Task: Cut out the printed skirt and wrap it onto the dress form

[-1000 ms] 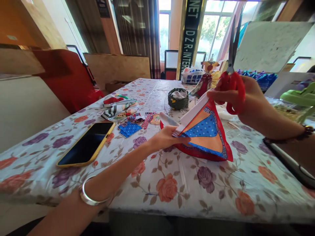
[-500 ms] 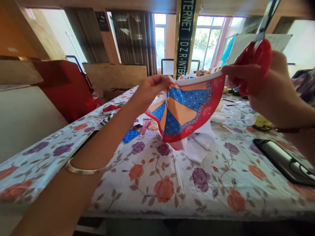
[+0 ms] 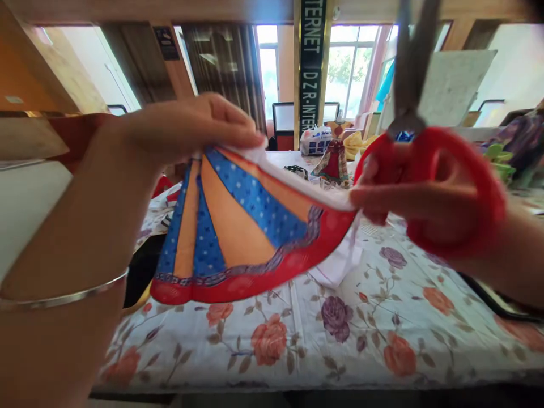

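Both hands held a fan-shaped printed paper skirt (image 3: 238, 226) taut — left hand (image 3: 187, 127) pinching its top, right hand (image 3: 408, 198) pinching its corner while gripping red scissors (image 3: 442, 187) — it looked ready for trimming.

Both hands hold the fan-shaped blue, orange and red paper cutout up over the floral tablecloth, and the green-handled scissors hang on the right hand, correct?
Not quite: the head view shows red-handled scissors, not green, on the right hand. Otherwise right: left hand and right hold the fan-shaped blue, orange and red paper cutout over the floral tablecloth.

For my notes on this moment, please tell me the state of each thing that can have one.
Fan-shaped blue, orange and red paper piece: lifted off the table, spread between both hands.
Red-handled scissors: blades closed, pointing up.
Left hand: pinching the paper's top edge.
Right hand: pinching the paper's corner, fingers through scissor handles.
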Demonstrator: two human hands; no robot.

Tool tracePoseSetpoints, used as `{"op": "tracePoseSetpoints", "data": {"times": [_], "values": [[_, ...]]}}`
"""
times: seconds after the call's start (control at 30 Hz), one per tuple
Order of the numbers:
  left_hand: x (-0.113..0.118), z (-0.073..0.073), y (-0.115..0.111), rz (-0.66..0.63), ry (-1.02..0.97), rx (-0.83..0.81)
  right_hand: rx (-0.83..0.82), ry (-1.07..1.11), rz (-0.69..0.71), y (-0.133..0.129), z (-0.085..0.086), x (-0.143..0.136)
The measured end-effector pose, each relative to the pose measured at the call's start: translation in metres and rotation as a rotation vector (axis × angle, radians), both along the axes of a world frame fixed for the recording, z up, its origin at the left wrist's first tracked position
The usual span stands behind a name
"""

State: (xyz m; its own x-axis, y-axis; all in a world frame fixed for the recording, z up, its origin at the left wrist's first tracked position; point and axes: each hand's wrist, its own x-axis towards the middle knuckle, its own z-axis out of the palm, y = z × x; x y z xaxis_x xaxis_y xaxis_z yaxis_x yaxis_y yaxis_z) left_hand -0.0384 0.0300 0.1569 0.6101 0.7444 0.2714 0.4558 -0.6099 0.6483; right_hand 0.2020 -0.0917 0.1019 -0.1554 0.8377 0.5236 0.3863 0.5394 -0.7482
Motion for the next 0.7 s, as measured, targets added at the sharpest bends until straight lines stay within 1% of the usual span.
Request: {"op": "tracePoseSetpoints", "data": {"times": [0.03, 0.07, 0.13, 0.17, 0.2, 0.27, 0.3, 0.37, 0.4, 0.43, 0.47, 0.53, 0.57, 0.63, 0.7], "values": [[-0.001, -0.005, 0.007, 0.03, 0.192, -0.069, -0.062, 0.044, 0.033, 0.0, -0.007, -0.005], [0.001, -0.013, 0.014, 0.018, 0.309, -0.053, -0.17, 0.046, 0.071, 0.0, -0.014, -0.008], [0.009, -0.033, 0.029, -0.039, 0.506, -0.013, -0.242, 0.073, 0.116, 0.004, -0.032, -0.013], [0.015, -0.045, 0.036, -0.029, 0.553, -0.011, -0.258, 0.052, 0.114, 0.008, -0.041, -0.013], [0.02, -0.058, 0.042, -0.043, 0.618, -0.027, -0.262, 0.039, 0.082, 0.012, -0.051, -0.011], [0.029, -0.083, 0.049, -0.116, 0.702, -0.004, -0.261, 0.005, 0.021, 0.023, -0.069, -0.005], [0.034, -0.095, 0.05, -0.143, 0.701, 0.046, -0.282, 0.005, 0.004, 0.029, -0.077, -0.001], [0.042, -0.113, 0.046, -0.129, 0.652, 0.098, -0.342, 0.02, 0.006, 0.038, -0.09, 0.007], [0.046, -0.121, 0.042, -0.113, 0.593, 0.147, -0.358, 0.026, 0.01, 0.041, -0.094, 0.011], [0.05, -0.128, 0.037, -0.097, 0.447, 0.258, -0.366, 0.032, 0.012, 0.043, -0.098, 0.014], [0.054, -0.133, 0.03, -0.088, 0.327, 0.335, -0.368, 0.042, 0.014, 0.045, -0.1, 0.016], [0.061, -0.144, 0.014, -0.036, 0.149, 0.412, -0.379, 0.077, 0.021, 0.048, -0.104, 0.02], [0.064, -0.149, 0.006, -0.001, 0.11, 0.443, -0.392, 0.102, 0.028, 0.049, -0.105, 0.02], [0.068, -0.16, -0.011, 0.015, 0.138, 0.546, -0.424, 0.16, 0.043, 0.05, -0.106, 0.02], [0.07, -0.17, -0.025, -0.049, 0.192, 0.629, -0.459, 0.204, 0.037, 0.051, -0.108, 0.018]]}}
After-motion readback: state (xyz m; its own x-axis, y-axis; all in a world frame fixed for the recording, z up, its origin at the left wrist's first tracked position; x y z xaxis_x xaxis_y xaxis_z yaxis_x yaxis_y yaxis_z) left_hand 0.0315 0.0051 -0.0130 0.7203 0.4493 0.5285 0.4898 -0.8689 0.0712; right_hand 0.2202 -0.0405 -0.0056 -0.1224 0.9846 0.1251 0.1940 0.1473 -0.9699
